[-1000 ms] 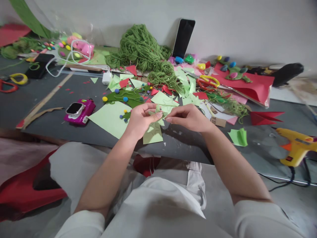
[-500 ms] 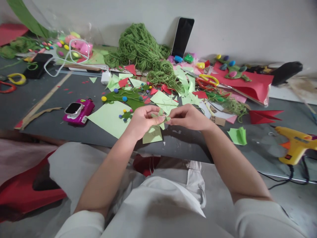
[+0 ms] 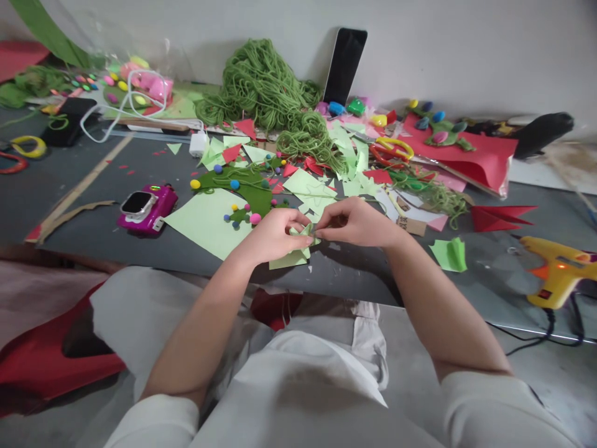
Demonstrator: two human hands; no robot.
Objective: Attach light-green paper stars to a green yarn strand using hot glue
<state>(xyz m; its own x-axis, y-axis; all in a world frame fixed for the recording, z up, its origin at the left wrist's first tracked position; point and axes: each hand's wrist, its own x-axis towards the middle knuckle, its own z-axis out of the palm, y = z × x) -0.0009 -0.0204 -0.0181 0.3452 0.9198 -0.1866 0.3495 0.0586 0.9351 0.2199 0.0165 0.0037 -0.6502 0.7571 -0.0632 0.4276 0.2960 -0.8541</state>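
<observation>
Mid-frame, the pale green piece lies between the left hand, gripping it, and the right hand, pinching its right edge; its long axis is unclear.

Bench, surrounding items as observed.
Yellow glue gun at far right, orange light showing, black cable below its handle. Dark-screened phone leaning against the wall, beside a heap of green yarn. At left, a square-faced watch on a magenta device; farther back, a white plug. Scissors cut off at the left edge of view.
</observation>
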